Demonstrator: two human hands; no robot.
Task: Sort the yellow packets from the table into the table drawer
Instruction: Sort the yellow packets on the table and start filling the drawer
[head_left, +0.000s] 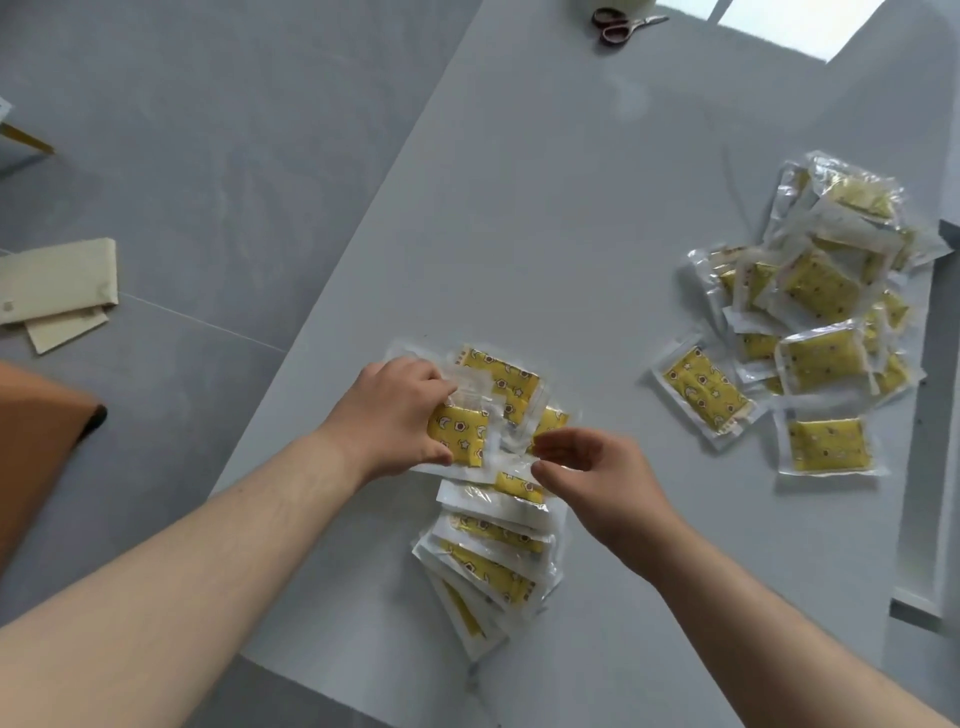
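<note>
The left grip (395, 415), a bare hand, reaches in over the near edge of the desk (519, 208). Its fingers and thumb are curled round a yellow packet (460, 434) in a clear wrapper. It holds the packet by the left end, on top of a few others that lie under and beyond it.

The right grip (597, 467) is just beside that packet's right end. Its fingers are loosely curled, with a gap between thumb and forefinger, and the tips are at the clear plastic edge. Whether it has hold of the wrapper I cannot tell.

Below both hands, a stack (493, 545) of the same packets fans toward the near desk edge, each overlapping the next. Well apart on the right side of the desk is a loose heap (831, 291) of more yellow packets, with two lying flat at its near side.

Scissors (623, 23) lie at the far end of the desk.

On the grey floor (182, 156) to the left are folded beige sheets (57, 280), and an orange shape (31, 441) shows at the left edge of the view.
</note>
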